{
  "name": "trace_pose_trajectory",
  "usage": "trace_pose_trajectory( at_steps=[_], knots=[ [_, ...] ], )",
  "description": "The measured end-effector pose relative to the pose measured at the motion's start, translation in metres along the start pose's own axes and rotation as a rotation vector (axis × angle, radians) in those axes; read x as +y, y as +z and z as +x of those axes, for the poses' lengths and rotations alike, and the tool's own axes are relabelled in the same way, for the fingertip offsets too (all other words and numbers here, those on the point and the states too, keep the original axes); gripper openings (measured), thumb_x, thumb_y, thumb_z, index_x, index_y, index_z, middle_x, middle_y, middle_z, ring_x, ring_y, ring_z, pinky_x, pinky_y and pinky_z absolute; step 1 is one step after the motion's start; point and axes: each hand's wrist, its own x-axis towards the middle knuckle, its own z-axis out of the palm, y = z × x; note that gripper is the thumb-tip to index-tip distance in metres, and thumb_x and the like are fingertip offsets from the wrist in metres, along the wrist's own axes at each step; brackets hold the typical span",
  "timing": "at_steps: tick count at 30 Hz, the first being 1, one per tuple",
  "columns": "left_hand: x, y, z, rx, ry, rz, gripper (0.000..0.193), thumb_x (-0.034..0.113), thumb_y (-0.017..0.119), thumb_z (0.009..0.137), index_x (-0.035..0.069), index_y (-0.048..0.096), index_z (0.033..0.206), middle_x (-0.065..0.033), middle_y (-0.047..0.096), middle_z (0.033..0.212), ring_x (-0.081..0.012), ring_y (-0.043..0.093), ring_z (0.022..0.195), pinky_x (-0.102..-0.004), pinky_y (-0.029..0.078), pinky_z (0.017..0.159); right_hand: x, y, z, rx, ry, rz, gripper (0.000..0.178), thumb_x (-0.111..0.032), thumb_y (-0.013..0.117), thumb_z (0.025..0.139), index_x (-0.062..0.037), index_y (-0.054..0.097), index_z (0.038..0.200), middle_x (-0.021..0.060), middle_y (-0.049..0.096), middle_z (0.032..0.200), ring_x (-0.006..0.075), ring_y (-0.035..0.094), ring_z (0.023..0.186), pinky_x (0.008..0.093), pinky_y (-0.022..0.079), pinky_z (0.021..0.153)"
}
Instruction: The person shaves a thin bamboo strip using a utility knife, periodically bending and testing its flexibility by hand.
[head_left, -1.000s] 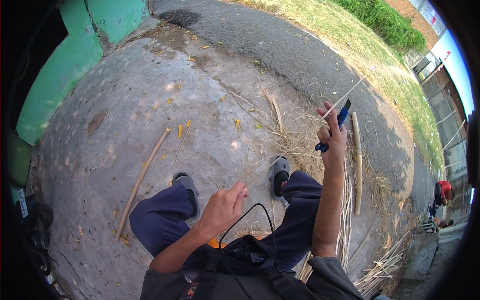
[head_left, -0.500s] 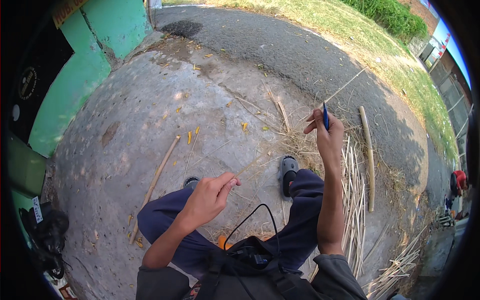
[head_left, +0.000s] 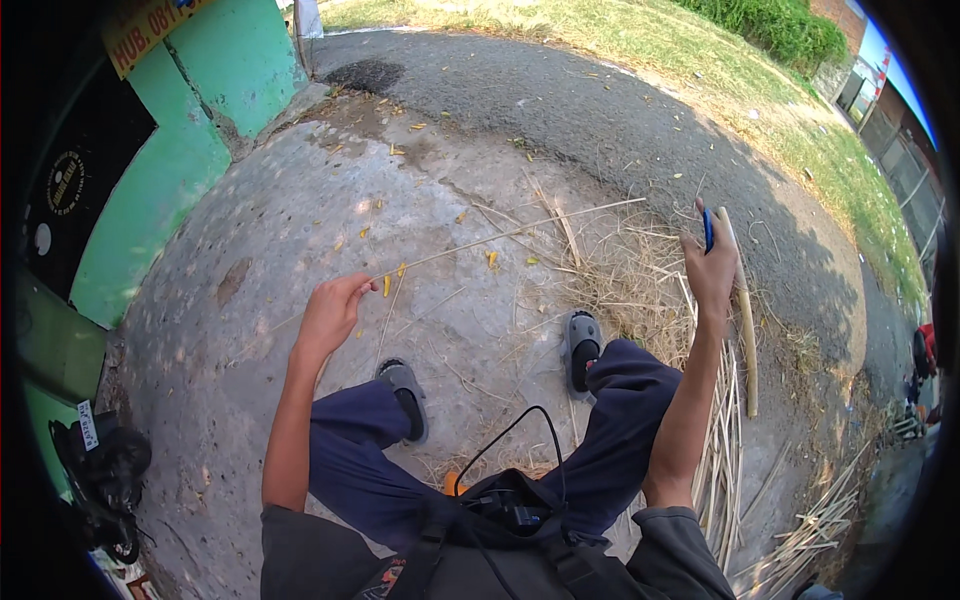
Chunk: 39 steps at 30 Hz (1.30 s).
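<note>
My left hand (head_left: 332,315), at the left, pinches a long thin pale strip (head_left: 500,238), which looks like split bamboo or cane. From my fingers the strip slants up and right over the concrete, its far end free and short of my other hand. My right hand (head_left: 710,270) is raised at the right, closed around a small blue tool (head_left: 709,230); its working part is hidden or too small to make out. Just beyond that hand lies a thick pale pole (head_left: 748,350). Many split strips (head_left: 722,450) lie beside my right forearm.
Fibre shavings (head_left: 635,285) litter the ground before my right shoe (head_left: 580,345). Another strip bundle (head_left: 805,535) lies at lower right. A green wall (head_left: 150,200) and a motorcycle (head_left: 100,470) stand at left. Asphalt (head_left: 500,95) and grass (head_left: 620,40) lie ahead.
My left hand has moved left and forward, carrying the strip with it. My right hand has shifted right, and the strip no longer reaches it. The stick at left is now out of sight.
</note>
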Motion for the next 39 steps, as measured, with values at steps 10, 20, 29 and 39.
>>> trace_pose_trajectory(
  at_steps=[10, 20, 29, 39],
  knots=[
    [-0.035, -0.008, 0.004, -0.085, 0.021, 0.027, 0.019, 0.012, 0.057, 0.103, 0.008, 0.074, 0.11, -0.0101, 0.077, 0.105, -0.0306, 0.069, 0.104, -0.047, 0.038, 0.102, -0.026, 0.024, -0.005, -0.186, -0.24, -0.154, 0.062, -0.027, 0.088, 0.083, -0.0173, 0.067, 0.141, 0.0133, 0.07, 0.126, 0.0331, 0.065, 0.123, 0.0449, 0.052, 0.102],
    [-0.082, -0.009, 0.01, 0.073, -0.013, -0.132, 0.016, 0.016, 0.067, 0.101, 0.003, 0.074, 0.107, -0.0111, 0.072, 0.087, -0.0259, 0.066, 0.08, -0.0381, 0.049, 0.074, 0.031, 0.037, 0.001, -0.82, -0.011, 0.228, 0.034, -0.034, 0.082, 0.094, -0.0009, 0.077, 0.086, -0.001, 0.067, 0.071, 0.008, 0.057, 0.069, 0.0298, 0.042, 0.065],
    [-0.14, -0.046, -0.012, 0.169, -0.399, -0.018, 0.044, 0.042, 0.09, 0.081, 0.004, 0.071, 0.091, 0.0016, 0.043, 0.061, -0.0118, 0.04, 0.059, -0.0351, 0.033, 0.056, 0.07, -0.008, 0.009, -0.258, 0.243, 0.54, 0.035, -0.042, 0.069, 0.105, -0.0077, 0.069, 0.098, -0.0087, 0.05, 0.07, 0.0012, 0.037, 0.055, 0.0237, 0.024, 0.051],
    [-0.152, -0.043, -0.014, 0.208, -0.426, -0.296, 0.038, 0.04, 0.086, 0.089, 0.008, 0.066, 0.083, 0.0079, 0.044, 0.058, -0.0065, 0.036, 0.059, -0.0294, 0.028, 0.056, 0.041, -0.012, -0.002, -0.126, 0.364, 0.669, 0.034, -0.037, 0.069, 0.105, -0.0114, 0.06, 0.085, -0.0076, 0.043, 0.065, 0.0031, 0.032, 0.05, 0.0242, 0.021, 0.047]
  ],
)
